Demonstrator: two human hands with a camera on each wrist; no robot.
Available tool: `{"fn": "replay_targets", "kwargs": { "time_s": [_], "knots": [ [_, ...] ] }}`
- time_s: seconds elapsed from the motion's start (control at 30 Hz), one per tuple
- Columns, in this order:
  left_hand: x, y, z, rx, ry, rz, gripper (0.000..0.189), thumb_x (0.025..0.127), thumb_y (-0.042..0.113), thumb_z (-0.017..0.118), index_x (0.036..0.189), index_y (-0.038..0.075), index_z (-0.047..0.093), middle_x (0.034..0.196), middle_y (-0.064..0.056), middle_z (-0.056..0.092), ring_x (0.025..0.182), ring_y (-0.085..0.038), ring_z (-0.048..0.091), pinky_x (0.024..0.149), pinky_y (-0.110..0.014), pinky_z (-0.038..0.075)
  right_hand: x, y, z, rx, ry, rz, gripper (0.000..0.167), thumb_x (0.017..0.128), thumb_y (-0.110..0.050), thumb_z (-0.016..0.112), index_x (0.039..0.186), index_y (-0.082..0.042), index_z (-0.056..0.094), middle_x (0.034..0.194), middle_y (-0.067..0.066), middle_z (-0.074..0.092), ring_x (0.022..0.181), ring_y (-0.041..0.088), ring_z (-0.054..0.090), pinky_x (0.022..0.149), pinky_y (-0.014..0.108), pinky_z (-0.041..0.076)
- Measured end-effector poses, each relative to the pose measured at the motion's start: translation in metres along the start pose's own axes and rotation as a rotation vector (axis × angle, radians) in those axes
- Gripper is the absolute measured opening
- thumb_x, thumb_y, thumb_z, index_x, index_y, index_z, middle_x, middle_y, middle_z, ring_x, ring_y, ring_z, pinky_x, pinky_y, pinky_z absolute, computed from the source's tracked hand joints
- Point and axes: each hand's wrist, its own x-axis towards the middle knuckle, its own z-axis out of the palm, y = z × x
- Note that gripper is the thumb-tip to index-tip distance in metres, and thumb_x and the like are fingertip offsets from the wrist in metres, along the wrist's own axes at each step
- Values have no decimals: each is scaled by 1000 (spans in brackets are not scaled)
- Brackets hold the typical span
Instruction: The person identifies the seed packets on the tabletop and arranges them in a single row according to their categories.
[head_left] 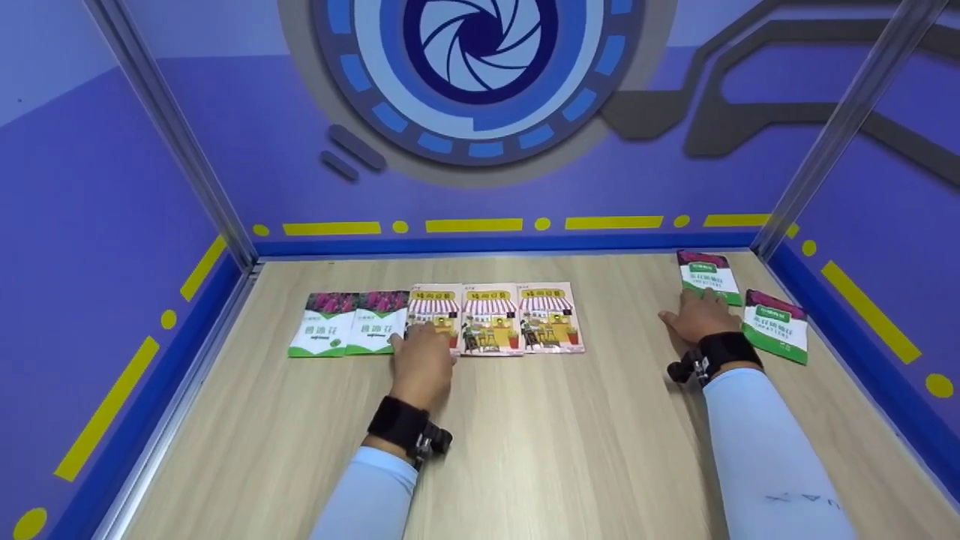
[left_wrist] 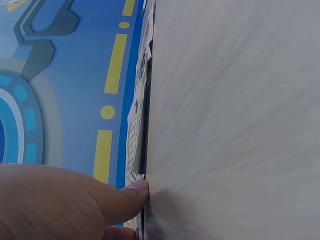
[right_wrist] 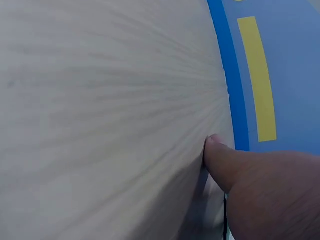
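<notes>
My left hand [head_left: 424, 366] lies on the leftmost of three pink-edged packets with a striped awning picture [head_left: 435, 301], at the lower part of its front. In the left wrist view, the thumb [left_wrist: 131, 197] rests at the packets' near edge. Left of it are two white-and-green flower seed packets [head_left: 322, 326], side by side in the same row. At the far right, my right hand [head_left: 701, 324] touches the lower edge of a seed packet with a dark magenta top [head_left: 709, 277]. A matching packet [head_left: 777, 327] lies just right of that hand. The right thumb [right_wrist: 220, 155] is down at the tabletop.
The other two awning packets [head_left: 490, 322] [head_left: 551, 319] continue the row rightward. All lie on a wood-grain table [head_left: 570, 442]. Blue printed walls [head_left: 487, 199] enclose its back and both sides, with metal posts [head_left: 180, 142] at the corners.
</notes>
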Motion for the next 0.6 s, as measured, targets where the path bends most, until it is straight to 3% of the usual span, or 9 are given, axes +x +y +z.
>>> {"fn": "replay_targets", "kwargs": {
  "time_s": [0.2,0.3,0.43,0.6],
  "knots": [
    [-2,0,-3,8,5,14,26,87,38,78,97,14,78,117,-12,64,115,-34,55,98,-67,33,-1,3,0,-28,-24,15,94,100,-63,42,152,13,23,153,41,19,139,62,15,98,84,17],
    [-2,0,-3,11,14,16,27,87,38,78,97,14,78,118,-12,64,114,-34,55,96,-66,34,-1,0,3,-40,7,14,90,100,-61,43,144,16,36,149,41,27,134,62,23,98,83,19],
    [-2,0,-2,15,10,9,27,86,39,78,97,14,78,117,-13,64,114,-35,55,95,-66,34,-1,-8,6,-20,111,-13,67,102,-48,49,128,13,58,141,39,38,125,62,33,93,82,27],
    [-2,1,1,15,6,11,29,87,40,78,100,15,77,117,-13,63,113,-35,54,94,-65,34,0,-16,15,77,252,-74,35,101,-22,51,118,4,67,128,32,52,114,57,44,83,75,39]
  ]
}}
